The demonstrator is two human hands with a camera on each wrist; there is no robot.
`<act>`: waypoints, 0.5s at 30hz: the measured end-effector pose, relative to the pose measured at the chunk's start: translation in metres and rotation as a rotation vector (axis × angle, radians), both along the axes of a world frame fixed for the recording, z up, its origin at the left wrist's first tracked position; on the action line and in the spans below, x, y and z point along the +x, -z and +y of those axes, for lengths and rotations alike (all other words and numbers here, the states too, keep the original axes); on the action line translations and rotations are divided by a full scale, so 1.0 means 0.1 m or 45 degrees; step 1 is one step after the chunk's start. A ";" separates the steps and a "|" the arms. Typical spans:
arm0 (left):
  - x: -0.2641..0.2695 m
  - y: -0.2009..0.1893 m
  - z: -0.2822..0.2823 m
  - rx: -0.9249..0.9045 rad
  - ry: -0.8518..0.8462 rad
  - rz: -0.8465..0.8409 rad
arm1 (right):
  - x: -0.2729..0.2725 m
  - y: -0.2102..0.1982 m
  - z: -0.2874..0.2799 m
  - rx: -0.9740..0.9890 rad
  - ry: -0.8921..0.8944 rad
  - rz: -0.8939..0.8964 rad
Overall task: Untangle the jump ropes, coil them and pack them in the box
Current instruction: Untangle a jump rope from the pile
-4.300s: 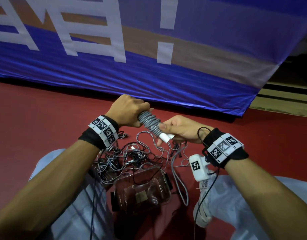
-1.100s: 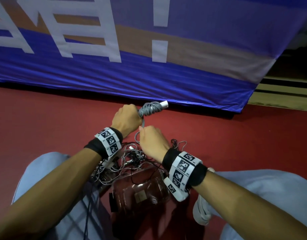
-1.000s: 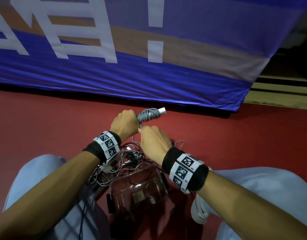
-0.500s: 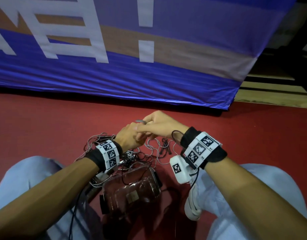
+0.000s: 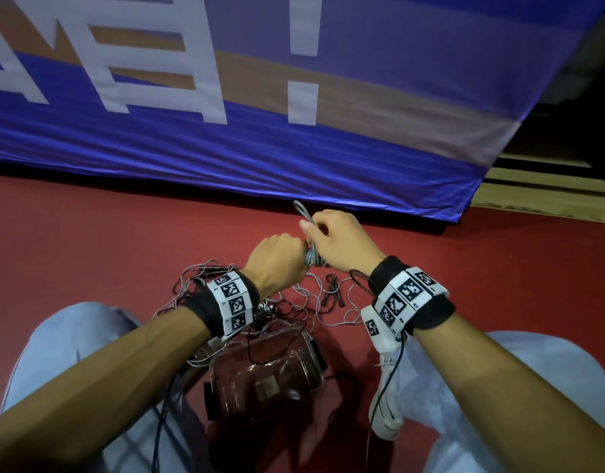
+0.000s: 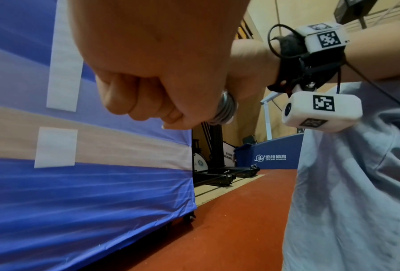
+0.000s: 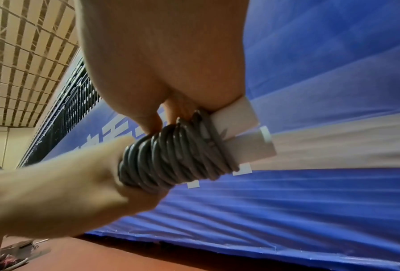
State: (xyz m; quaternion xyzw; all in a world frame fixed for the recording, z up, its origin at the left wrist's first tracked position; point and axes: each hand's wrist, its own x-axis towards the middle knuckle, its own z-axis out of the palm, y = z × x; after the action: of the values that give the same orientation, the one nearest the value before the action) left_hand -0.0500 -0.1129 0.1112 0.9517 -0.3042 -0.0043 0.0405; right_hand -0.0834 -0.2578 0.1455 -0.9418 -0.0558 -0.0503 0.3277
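Since half a second ago the right hand lifts a grey loop above the left hand, both gripping the coiled rope mid-frame; slack could loosen its wraps.

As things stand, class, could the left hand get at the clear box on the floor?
Probably not yet: the left hand grips the grey rope bundle. The clear box lies below its wrist, with loose ropes draped over its top.
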 end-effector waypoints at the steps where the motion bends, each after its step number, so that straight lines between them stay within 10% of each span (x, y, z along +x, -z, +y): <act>1: 0.00 -0.05 0.01 0.044 0.006 -0.064 | 0.02 0.01 0.00 -0.008 0.017 -0.008; 15: 0.02 -0.24 0.16 0.029 0.096 -0.246 | 0.13 0.14 0.19 -0.016 0.176 0.071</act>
State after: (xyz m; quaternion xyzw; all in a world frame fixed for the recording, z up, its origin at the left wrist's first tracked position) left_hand -0.0481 -0.0968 0.1348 0.9359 -0.3423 0.0827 -0.0001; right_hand -0.0702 -0.2390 0.1315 -0.9465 0.0182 -0.0461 0.3188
